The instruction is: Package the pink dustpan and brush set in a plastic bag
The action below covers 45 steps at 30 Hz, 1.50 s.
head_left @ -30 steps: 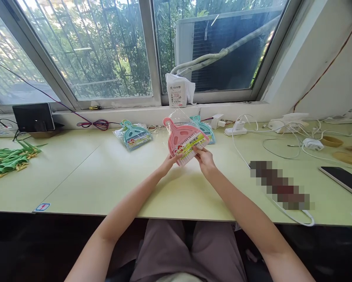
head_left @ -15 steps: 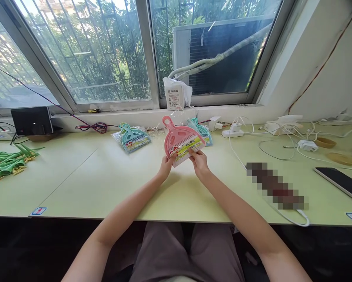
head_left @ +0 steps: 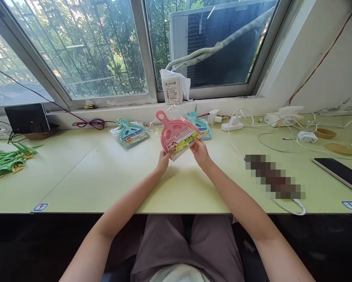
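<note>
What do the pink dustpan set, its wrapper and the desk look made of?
Pink dustpan set: likely moulded plastic, smooth, even colour, held by left hand and right hand.
Wrapper: thin clear film, glints and crinkles.
Desk: probably laminate board, matte pale green; core not visible.

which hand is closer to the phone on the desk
Right. The right hand grips the pink dustpan on the side toward the phone; the left hand grips its far side.

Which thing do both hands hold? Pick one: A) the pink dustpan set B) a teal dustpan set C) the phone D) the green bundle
A: the left hand and right hand grip the lower edge of the pink dustpan set, raised above the table.
</note>
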{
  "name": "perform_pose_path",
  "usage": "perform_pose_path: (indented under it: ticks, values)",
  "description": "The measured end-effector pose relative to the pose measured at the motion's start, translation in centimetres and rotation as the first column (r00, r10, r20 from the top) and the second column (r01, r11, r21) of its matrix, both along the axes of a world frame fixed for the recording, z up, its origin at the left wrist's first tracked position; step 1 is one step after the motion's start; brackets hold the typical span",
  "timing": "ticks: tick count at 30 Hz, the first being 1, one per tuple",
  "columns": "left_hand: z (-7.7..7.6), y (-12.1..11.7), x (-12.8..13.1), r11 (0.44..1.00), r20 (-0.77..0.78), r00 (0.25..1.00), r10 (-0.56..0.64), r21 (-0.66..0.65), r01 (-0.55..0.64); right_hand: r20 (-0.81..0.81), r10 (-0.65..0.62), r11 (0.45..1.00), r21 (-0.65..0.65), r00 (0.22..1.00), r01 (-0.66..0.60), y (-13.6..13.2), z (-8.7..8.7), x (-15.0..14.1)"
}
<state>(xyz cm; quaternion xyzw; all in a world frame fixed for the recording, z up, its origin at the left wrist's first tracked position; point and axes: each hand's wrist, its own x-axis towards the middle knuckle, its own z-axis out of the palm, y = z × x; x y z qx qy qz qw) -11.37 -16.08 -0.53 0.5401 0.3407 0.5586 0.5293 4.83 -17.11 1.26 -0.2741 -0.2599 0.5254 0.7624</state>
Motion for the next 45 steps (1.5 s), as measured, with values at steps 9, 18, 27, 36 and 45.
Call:
perform_pose_path:
  ticks: [9, 18, 27, 36, 45]
  values:
    - [-0.2, -0.2, 0.1, 0.998, -0.080, 0.996, -0.046, 0.028, 0.048, -0.043, -0.070, 0.978, -0.201, 0.997, 0.060, 0.7, -0.6, 0.7]
    - [-0.1, -0.1, 0.2, 0.999, -0.036, 0.999, -0.028, 0.018, 0.028, 0.025, 0.021, 0.990, -0.139, 0.999, -0.017, 1.0, -0.5, 1.1]
    - [0.0, 0.1, 0.0, 1.000, 0.030, 1.000, -0.007, -0.002, 0.007, 0.069, 0.210, 0.975, -0.085, 0.975, -0.204, 0.0, -0.7, 0.0]
    - [-0.7, 0.2, -0.2, 0.887, -0.113, 0.880, -0.461, -0.043, 0.460, -0.020, 0.015, 0.996, -0.082, 1.000, -0.017, 0.0, -0.4, 0.1]
    - [-1.0, -0.6, 0.3, 0.854, -0.377, 0.781, -0.497, -0.053, 0.518, -0.040, -0.088, 0.994, -0.066, 0.995, 0.085, 0.0, -0.4, 0.0]
